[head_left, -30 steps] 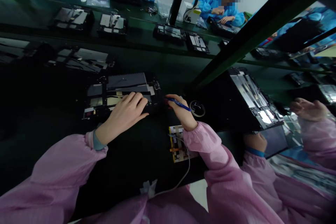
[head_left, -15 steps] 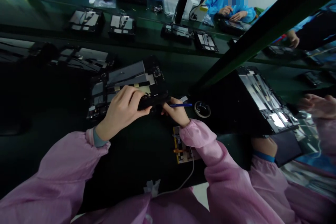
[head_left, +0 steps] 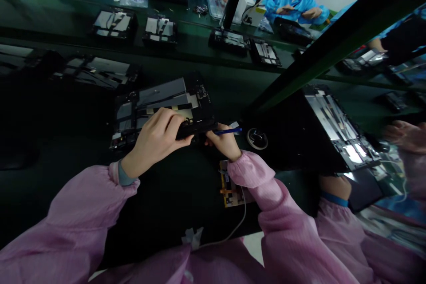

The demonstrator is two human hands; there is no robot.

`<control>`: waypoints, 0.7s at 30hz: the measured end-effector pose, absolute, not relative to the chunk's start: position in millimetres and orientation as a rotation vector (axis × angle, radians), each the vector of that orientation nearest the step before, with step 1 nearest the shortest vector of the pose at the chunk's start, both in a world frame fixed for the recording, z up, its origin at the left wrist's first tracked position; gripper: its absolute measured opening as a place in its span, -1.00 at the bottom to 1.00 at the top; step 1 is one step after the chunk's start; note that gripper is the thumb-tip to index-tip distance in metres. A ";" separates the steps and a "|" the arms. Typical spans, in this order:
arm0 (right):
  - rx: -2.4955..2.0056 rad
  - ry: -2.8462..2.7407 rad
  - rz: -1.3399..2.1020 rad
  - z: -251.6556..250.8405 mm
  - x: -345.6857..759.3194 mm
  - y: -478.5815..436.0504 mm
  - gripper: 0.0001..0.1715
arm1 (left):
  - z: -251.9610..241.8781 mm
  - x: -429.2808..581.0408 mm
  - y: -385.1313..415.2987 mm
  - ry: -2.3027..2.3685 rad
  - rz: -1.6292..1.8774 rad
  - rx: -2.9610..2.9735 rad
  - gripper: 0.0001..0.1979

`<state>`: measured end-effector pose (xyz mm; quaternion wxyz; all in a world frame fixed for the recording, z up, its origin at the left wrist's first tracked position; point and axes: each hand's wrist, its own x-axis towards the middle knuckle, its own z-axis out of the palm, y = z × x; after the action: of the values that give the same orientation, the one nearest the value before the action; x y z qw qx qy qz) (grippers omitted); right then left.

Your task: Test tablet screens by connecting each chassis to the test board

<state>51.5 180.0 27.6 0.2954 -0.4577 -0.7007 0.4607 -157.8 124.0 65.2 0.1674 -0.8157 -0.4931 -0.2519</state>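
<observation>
My left hand (head_left: 159,140) is closed on the near edge of an opened tablet-like device (head_left: 173,86), which has a black frame, grey panels and dark flat cables. The device is tilted, its near right corner raised off the bench. At that corner is my right hand (head_left: 226,143), its fingers closed around a slim blue pen-like tool (head_left: 229,131). The blue end points right; the other end is hidden by my fingers and the device. Below my right wrist lies a small circuit board (head_left: 229,186) with yellow edging and an orange strip.
A round ring-shaped item (head_left: 257,138) lies right of my hand. A dark slanting post (head_left: 319,49) crosses the bench. Several similar devices (head_left: 115,22) stand along the raised shelf. At right, a neighbour's arm (head_left: 336,188) supports another device (head_left: 336,124). A white cable (head_left: 245,213) runs to my front.
My hands and the device stay almost in place; the blue tool's visible end has tipped slightly upward. Across the bench, co-workers in blue have moved their hands.
</observation>
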 end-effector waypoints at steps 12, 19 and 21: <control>-1.507 -1.775 1.082 7.2 84.1 196.8 -0.73 | 46.5 -141.1 126.1 -1.338 -0.371 -2.521 -0.80; -1.514 -1.609 1.163 9.5 75.2 188.9 -0.73 | 42.7 -134.5 120.3 -1.410 -0.262 -2.453 -0.73; -1.509 -1.568 1.195 10.1 74.6 188.6 -0.74 | 42.7 -134.4 121.5 -1.419 -0.284 -2.483 -0.77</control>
<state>74.6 188.6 10.1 0.3235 -0.5751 -0.5974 0.4556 -134.4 121.5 42.7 0.1334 -0.8563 -0.4893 -0.0980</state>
